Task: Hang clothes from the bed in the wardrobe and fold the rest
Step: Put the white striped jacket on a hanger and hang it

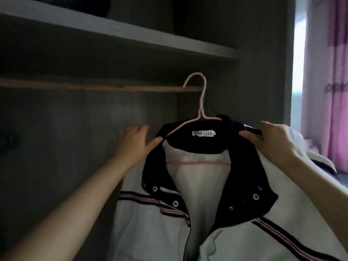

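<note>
White jacket (244, 232) collar pinched by right hand (273, 142); left hand (134, 142) beside.

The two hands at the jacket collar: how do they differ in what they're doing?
The left hand is open, fingers spread and relaxed, only its thumb touching the navy collar; the right hand has its fingers curled round the collar's other side, pinching the fabric. The left hand sits beside the jacket in front of the dark wardrobe back; the right hand is over the jacket's shoulder. Both are at collar height, below the pink hanger hooked over the rail.
</note>
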Demonstrator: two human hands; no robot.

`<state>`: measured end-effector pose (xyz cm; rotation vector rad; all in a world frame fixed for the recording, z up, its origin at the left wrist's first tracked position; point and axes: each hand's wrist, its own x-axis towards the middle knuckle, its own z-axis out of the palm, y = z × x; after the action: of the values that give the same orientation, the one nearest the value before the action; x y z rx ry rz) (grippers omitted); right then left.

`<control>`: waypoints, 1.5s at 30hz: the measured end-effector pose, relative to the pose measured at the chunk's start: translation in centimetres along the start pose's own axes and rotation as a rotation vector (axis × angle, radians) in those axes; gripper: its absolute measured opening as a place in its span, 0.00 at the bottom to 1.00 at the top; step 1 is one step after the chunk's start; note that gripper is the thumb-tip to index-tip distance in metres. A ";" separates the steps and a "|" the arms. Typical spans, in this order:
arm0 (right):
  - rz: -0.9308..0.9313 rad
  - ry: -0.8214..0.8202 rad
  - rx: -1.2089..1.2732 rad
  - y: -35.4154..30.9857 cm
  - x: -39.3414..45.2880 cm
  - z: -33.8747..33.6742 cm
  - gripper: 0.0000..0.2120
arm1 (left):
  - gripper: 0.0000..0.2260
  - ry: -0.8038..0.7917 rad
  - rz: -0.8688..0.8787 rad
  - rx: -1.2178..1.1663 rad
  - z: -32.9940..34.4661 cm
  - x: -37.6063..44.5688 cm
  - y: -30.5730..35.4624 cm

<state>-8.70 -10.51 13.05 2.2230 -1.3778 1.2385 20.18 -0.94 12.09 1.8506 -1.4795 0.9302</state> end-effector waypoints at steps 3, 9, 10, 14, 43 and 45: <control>0.076 0.031 -0.069 -0.7 4.0 1.1 0.23 | 0.29 0.016 0.035 0.233 0.1 5.1 -1.8; 0.136 -0.097 0.001 -3.7 11.4 3.7 0.22 | 0.28 -0.097 0.039 0.472 1.2 13.1 -3.3; 0.125 -0.105 0.007 -4.0 12.4 4.4 0.21 | 0.29 -0.103 0.017 0.474 1.5 14.1 -3.5; 0.144 -0.114 -0.017 -4.6 14.7 6.9 0.21 | 0.34 -0.150 -0.041 0.563 2.5 16.2 -4.3; -0.124 -0.387 -0.044 -5.7 10.6 10.9 0.16 | 0.11 -0.276 0.003 0.154 5.8 7.0 2.4; -0.184 -0.376 -0.077 -3.3 8.2 9.2 0.19 | 0.12 -0.198 0.056 -0.017 5.8 6.1 5.1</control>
<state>0.52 -19.28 14.43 2.5495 -1.2755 0.7202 16.91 -10.11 13.74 1.9441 -1.6595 0.7755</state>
